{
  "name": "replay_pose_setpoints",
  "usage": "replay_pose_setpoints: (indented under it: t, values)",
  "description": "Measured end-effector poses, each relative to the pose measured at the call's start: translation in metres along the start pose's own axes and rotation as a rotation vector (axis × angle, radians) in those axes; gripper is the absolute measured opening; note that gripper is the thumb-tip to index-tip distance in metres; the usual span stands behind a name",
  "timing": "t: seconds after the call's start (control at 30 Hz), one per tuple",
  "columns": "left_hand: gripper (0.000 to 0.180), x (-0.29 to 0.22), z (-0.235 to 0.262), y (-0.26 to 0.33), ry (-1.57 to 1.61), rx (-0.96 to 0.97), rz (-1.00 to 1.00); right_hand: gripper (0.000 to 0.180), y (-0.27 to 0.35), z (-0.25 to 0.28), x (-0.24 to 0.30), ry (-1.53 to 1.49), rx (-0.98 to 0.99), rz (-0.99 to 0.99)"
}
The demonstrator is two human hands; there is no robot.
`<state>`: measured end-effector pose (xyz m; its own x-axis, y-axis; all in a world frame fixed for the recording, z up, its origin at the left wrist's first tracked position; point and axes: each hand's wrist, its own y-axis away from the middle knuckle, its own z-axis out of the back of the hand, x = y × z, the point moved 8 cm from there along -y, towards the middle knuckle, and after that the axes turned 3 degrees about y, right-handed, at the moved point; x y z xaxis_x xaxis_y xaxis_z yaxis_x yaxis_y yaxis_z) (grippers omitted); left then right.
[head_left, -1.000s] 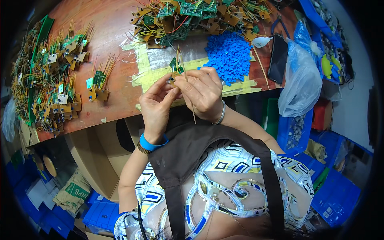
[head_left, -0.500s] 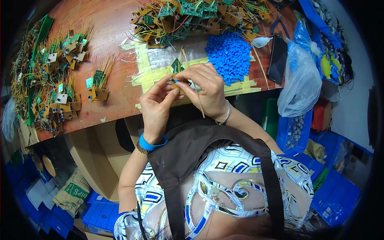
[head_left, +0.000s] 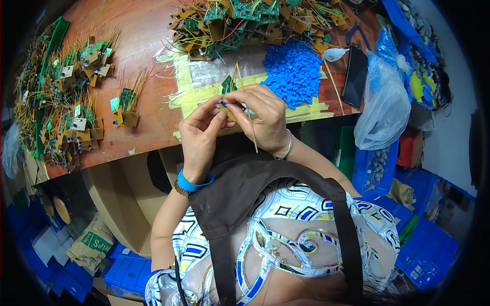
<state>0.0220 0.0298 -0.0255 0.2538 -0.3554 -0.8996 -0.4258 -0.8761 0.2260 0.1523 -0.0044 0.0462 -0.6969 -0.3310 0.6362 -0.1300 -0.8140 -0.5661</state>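
Note:
My left hand (head_left: 201, 130) is closed, pinching a small brown circuit board (head_left: 229, 113) with a green board (head_left: 228, 84) and wires rising from it. Across from it, my right hand (head_left: 264, 116) is closed too, its thumb and forefinger at the same board beside a small blue part (head_left: 222, 103). A thin wooden stick (head_left: 253, 133) is also tucked in my right fingers, slanting down past the palm. Much of the board lies behind the fingertips. Just beyond my right hand is a heap of small blue plastic pieces (head_left: 292, 73).
Wired circuit boards (head_left: 240, 28) are piled at the far edge; further groups (head_left: 76, 127) stand at left by a green divider (head_left: 56, 38). On the right lie a phone (head_left: 354, 76), pliers (head_left: 359, 33) and a plastic bag (head_left: 383, 107). A cardboard box (head_left: 120, 199) sits below the table.
The blue part now sits on the board, clear of my right fingertips, where before they were holding it. The stick has tilted slightly; both hands stay in nearly the same place.

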Motion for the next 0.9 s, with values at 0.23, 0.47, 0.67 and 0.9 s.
replay_pose_setpoints:
  t: [0.23, 0.47, 0.67, 0.9]
  values:
    - [0.03, -0.001, 0.001, 0.001, 0.004, 0.001, -0.02, 0.022, 0.0, -0.002, 0.002, -0.005, -0.001, 0.007]
    - [0.022, 0.0, 0.01, 0.0, 0.077, -0.11, -0.016, 0.024, 0.001, -0.006, 0.008, 0.0, 0.012, 0.028]
    - [0.021, -0.039, 0.052, 0.007, -0.116, -0.274, -0.273, 0.03, -0.006, 0.0, 0.019, -0.037, -0.047, 0.101]
    - [0.02, -0.106, 0.155, 0.012, -0.668, -0.646, -0.554, 0.03, -0.003, -0.001, 0.011, -0.047, -0.045, 0.089]
